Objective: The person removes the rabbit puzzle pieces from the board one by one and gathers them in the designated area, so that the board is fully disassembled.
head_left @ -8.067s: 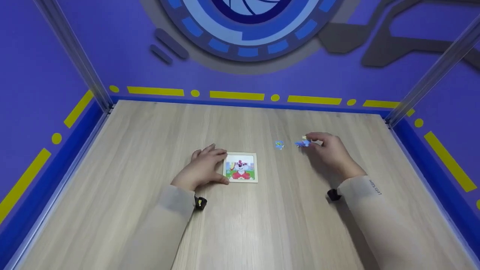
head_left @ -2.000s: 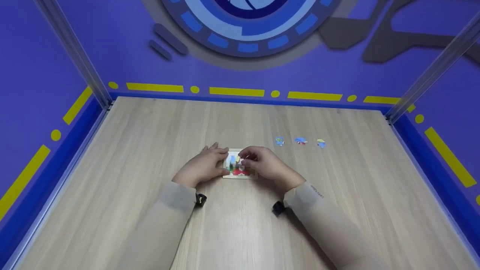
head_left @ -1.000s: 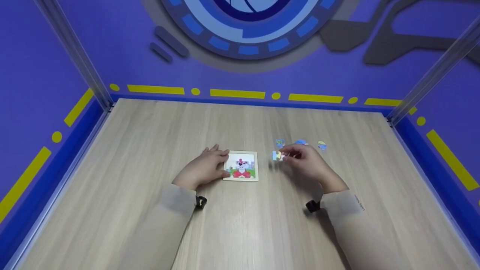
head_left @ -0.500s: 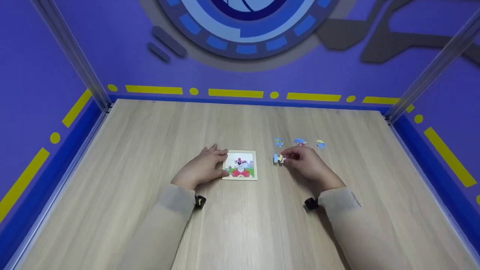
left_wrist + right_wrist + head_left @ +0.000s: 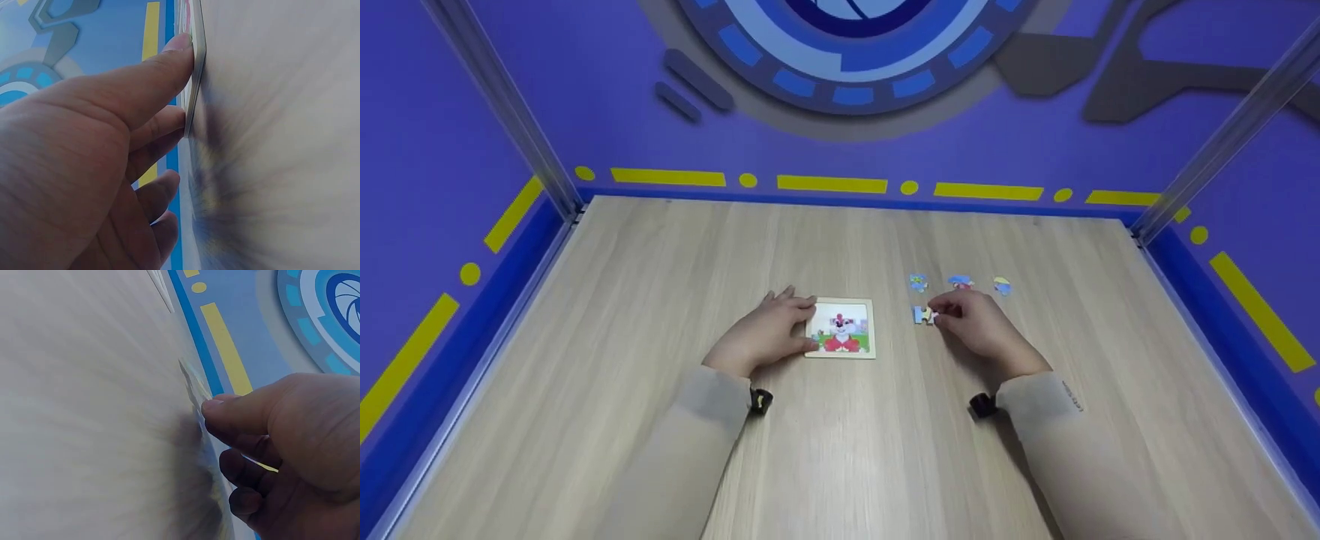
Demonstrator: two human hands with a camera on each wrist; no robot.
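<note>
A square puzzle board [image 5: 873, 330] with a pale rim and a cartoon animal in red lies flat on the table. My left hand [image 5: 761, 334] holds its left side, thumb at the near corner and forefinger at the far one; the left wrist view shows the thumb [image 5: 160, 67] on the board's edge. To the board's right, my right hand [image 5: 982, 326] pinches a blue and yellow puzzle piece [image 5: 919, 315] at table level, its right end hidden by the fingertips. Beyond it, three more pieces lie in a row: left [image 5: 918, 283], middle [image 5: 960, 281] and right [image 5: 1002, 285].
The wood-grain table [image 5: 840, 450] is enclosed by a purple back wall [image 5: 585, 120] and side walls. Metal posts [image 5: 502, 97] stand at its far corners. A small black device [image 5: 982, 406] sits at each wrist.
From over the board, my right hand has moved right with a piece and lowered it to the table. The earlier piece at the row's right end was released. My left hand has stayed put.
</note>
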